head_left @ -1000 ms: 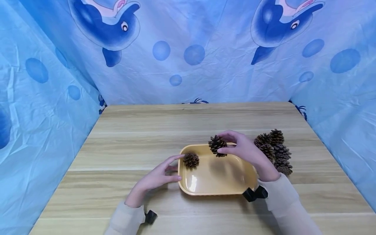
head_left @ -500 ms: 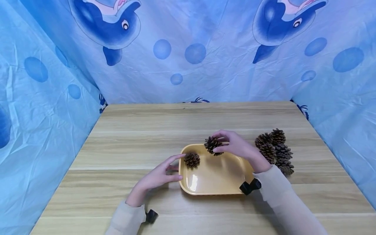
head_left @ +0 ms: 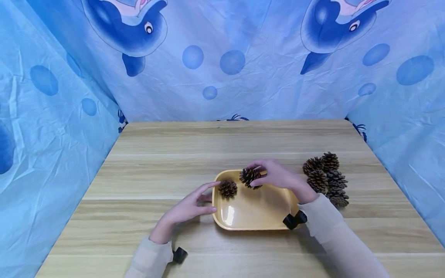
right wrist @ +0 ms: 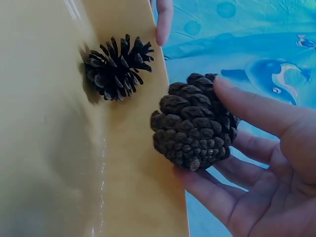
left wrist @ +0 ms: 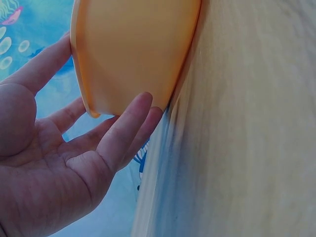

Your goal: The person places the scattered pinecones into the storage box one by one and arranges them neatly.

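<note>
A shallow yellow-orange tray (head_left: 257, 220) stands on the table with one brown pine cone (head_left: 228, 189) inside its left end. My left hand (head_left: 189, 204) rests against the tray's left end, fingers spread, touching the rim and outer wall; the left wrist view shows the hand (left wrist: 64, 143) beside that wall (left wrist: 133, 54). Over the far part of the tray, my right hand (head_left: 274, 175) holds a second pine cone (head_left: 250, 177) between thumb and fingers. In the right wrist view this held pine cone (right wrist: 192, 123) appears near the tray's edge, apart from the other pine cone (right wrist: 118, 69).
Several more pine cones (head_left: 325, 179) lie clustered on the wooden table (head_left: 167, 154) right of the tray. A blue curtain (head_left: 222, 77) with dolphin prints encloses the back and sides. Small black devices sit at the left wrist (head_left: 179, 255) and right wrist (head_left: 294, 220).
My right hand has moved left over the tray with its pine cone, then lowered slightly. The left hand stays at the tray's end.
</note>
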{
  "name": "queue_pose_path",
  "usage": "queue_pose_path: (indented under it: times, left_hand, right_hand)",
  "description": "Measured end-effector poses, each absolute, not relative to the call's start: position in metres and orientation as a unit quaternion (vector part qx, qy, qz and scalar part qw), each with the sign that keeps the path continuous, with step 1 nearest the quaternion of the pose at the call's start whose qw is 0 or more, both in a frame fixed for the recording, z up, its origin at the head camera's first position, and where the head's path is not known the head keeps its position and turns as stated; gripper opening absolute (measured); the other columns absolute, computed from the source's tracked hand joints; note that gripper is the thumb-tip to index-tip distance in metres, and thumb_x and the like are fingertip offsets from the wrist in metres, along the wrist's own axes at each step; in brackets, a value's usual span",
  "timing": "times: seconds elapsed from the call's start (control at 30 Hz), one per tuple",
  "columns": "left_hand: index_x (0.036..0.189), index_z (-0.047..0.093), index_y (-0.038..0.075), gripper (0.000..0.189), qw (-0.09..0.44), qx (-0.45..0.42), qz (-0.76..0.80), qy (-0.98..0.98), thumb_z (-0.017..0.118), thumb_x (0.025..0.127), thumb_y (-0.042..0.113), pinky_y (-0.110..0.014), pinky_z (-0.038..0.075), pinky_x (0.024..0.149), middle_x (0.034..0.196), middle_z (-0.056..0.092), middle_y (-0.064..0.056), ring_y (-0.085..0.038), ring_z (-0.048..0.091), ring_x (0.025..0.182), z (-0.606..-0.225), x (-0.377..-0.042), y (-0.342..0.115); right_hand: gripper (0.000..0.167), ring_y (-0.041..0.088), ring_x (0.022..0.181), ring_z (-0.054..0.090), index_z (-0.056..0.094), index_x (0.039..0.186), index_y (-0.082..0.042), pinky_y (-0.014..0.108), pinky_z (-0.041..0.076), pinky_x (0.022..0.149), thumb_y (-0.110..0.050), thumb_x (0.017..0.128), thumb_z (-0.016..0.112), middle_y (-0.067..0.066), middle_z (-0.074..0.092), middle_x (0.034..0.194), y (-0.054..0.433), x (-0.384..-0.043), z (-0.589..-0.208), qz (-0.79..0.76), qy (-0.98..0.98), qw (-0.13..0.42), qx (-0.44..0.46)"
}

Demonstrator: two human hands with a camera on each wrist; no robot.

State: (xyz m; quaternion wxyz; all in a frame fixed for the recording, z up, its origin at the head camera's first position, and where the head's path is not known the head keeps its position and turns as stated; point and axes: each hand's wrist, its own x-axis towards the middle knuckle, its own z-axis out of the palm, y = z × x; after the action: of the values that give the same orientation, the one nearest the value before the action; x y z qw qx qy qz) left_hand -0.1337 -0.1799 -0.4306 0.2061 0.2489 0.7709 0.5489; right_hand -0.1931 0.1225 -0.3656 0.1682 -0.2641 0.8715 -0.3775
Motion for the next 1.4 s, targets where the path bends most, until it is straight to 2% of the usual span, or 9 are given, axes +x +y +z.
queue_pose_path:
  times: [0.3,0.43,0.7,0.97,1.4]
  left_hand:
    - [0.152,0.027,0.013,0.078,0.207,0.250,0.549,0.770,0.070,0.087,0.015,-0.053,0.047,0.104,0.158,0.025,-0.019,-0.046,0.051,0.125,-0.430,-0.133,-0.181]
    - [0.152,0.027,0.014,0.077,0.207,0.251,0.550,0.769,0.070,0.088,0.015,-0.052,0.047,0.104,0.158,0.025,-0.019,-0.046,0.051,0.125,-0.430,-0.133,-0.180]
    - [0.152,0.026,0.014,0.078,0.211,0.249,0.551,0.768,0.070,0.088,0.015,-0.052,0.047,0.103,0.158,0.024,-0.020,-0.046,0.050,0.125,-0.430,-0.133,-0.180]
    - [0.152,0.027,0.015,0.078,0.213,0.245,0.551,0.769,0.070,0.088,0.015,-0.051,0.048,0.103,0.158,0.025,-0.019,-0.046,0.051,0.125,-0.429,-0.133,-0.181]
    - [0.152,0.027,0.014,0.077,0.210,0.248,0.546,0.773,0.069,0.089,0.017,-0.051,0.047,0.104,0.158,0.025,-0.018,-0.045,0.051,0.125,-0.430,-0.133,-0.182]
  right_hand:
    - [0.052,0.040,0.118,0.058,0.059,0.126,0.001,0.051,0.047,0.104,-0.016,0.080,0.077,0.019,0.062,0.129,0.111,-0.190,-0.365,-0.319,0.889,0.153,-0.291]
    - [0.050,0.035,0.117,0.060,0.061,0.124,0.000,0.047,0.047,0.104,-0.017,0.080,0.077,0.017,0.065,0.126,0.104,-0.190,-0.365,-0.262,0.905,0.145,-0.301]
    - [0.030,0.027,0.103,0.066,0.067,0.112,-0.002,0.039,0.054,0.092,-0.012,0.084,0.074,0.012,0.071,0.110,0.091,-0.189,-0.360,-0.208,0.918,0.153,-0.299]
    - [0.036,0.029,0.109,0.065,0.063,0.117,0.001,0.039,0.053,0.097,-0.010,0.085,0.073,0.014,0.068,0.116,0.088,-0.189,-0.359,-0.222,0.917,0.166,-0.287]
    - [0.045,0.036,0.119,0.059,0.056,0.125,0.006,0.047,0.047,0.106,-0.008,0.085,0.070,0.021,0.062,0.126,0.108,-0.186,-0.350,-0.303,0.897,0.187,-0.260]
